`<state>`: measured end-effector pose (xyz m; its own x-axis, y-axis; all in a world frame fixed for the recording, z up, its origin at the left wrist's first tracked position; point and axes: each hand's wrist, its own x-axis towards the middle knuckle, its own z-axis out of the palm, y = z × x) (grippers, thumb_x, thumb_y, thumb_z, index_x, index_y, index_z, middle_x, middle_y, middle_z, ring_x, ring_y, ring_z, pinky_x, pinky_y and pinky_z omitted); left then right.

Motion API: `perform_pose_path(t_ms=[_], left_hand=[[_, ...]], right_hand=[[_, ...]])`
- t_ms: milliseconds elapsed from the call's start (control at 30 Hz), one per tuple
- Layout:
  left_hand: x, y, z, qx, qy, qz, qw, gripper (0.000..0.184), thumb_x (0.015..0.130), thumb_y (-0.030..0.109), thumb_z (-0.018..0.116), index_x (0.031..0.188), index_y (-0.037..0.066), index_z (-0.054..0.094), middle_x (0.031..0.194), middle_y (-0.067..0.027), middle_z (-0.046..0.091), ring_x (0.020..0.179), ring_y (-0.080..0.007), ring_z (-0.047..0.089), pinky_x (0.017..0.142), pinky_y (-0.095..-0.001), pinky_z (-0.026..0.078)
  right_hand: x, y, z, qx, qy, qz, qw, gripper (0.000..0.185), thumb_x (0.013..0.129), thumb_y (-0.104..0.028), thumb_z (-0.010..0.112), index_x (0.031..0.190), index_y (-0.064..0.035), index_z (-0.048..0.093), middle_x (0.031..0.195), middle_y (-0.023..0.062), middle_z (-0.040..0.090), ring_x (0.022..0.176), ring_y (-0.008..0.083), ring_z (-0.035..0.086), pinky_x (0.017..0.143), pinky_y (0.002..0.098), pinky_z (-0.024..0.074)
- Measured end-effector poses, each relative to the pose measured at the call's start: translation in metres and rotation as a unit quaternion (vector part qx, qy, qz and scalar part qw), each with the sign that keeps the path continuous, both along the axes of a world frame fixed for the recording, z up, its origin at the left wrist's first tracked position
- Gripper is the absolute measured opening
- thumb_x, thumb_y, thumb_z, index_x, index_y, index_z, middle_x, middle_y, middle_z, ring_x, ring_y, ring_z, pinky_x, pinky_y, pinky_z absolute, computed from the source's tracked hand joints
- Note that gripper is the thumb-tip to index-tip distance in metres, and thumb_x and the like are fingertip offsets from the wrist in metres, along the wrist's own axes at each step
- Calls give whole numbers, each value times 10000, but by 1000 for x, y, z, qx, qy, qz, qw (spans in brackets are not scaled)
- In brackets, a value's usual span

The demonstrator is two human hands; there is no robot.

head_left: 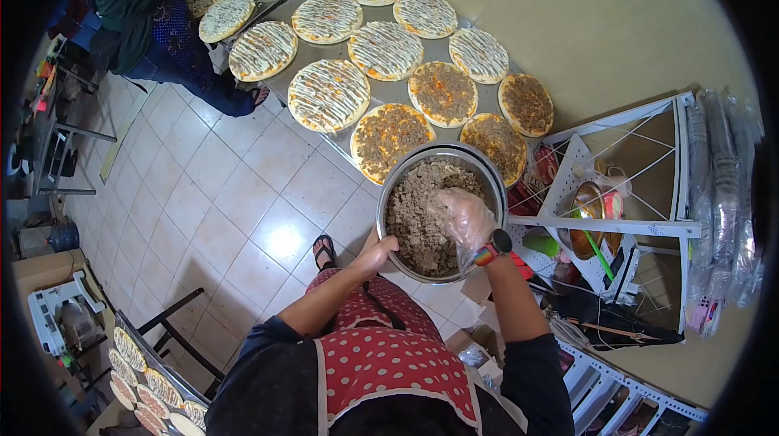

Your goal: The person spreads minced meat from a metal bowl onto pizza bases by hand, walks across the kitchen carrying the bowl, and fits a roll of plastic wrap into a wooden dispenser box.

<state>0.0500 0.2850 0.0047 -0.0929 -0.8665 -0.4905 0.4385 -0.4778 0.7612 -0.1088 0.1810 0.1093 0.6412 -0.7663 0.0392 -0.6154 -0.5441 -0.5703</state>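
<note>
A steel bowl of crumbled cooked ground meat is held in front of my body, near the table's edge. My left hand grips its left rim, thumb over the edge. My right hand, in a clear plastic glove, is down in the bowl with its fingers curled into the meat; the fingertips are hidden. A dark watch with a coloured band is on my right wrist. Just beyond the bowl lie meat-topped pizzas, including one at the left and one at the right.
White-striped pizzas cover much of the metal table. Another person stands at the upper left. A white metal shelf with utensils is on the right. More pizzas lie on a tray at lower left.
</note>
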Motion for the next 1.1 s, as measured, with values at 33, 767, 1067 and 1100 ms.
perform_pose_path(t_ms=[33, 767, 1067, 1100], left_hand=[[0, 0, -3, -1, 0, 0, 1000, 576, 613, 91, 446, 1154, -31, 291, 883, -59, 441, 790, -151, 409, 684, -259, 362], [9, 0, -9, 23, 9, -2, 1000, 572, 624, 92, 445, 1160, -30, 288, 914, -72, 432, 825, -160, 400, 729, -258, 351], [11, 4, -12, 43, 12, 64, 997, 337, 629, 87, 471, 944, -30, 449, 757, -51, 474, 685, -142, 449, 616, -262, 388], [14, 3, -9, 43, -4, 63, 997, 303, 630, 92, 475, 908, -27, 467, 726, -52, 473, 668, -142, 451, 607, -265, 391]], right_hand=[[-2, 0, 7, 14, 12, -9, 1000, 191, 708, -175, 577, 861, -62, 560, 817, 137, 551, 745, 314, 542, 631, 355, 446], [-7, 8, -5, 9, 67, -71, 995, 205, 678, -63, 573, 880, -97, 560, 889, 126, 545, 727, 322, 552, 660, 396, 448], [-16, -1, -28, 432, -250, -261, 827, 181, 758, -42, 517, 934, -3, 523, 694, 70, 536, 565, 158, 526, 492, 264, 437], [-19, -1, -21, 432, -250, -262, 826, 181, 758, -42, 517, 934, -3, 523, 694, 70, 536, 565, 158, 526, 492, 264, 437]])
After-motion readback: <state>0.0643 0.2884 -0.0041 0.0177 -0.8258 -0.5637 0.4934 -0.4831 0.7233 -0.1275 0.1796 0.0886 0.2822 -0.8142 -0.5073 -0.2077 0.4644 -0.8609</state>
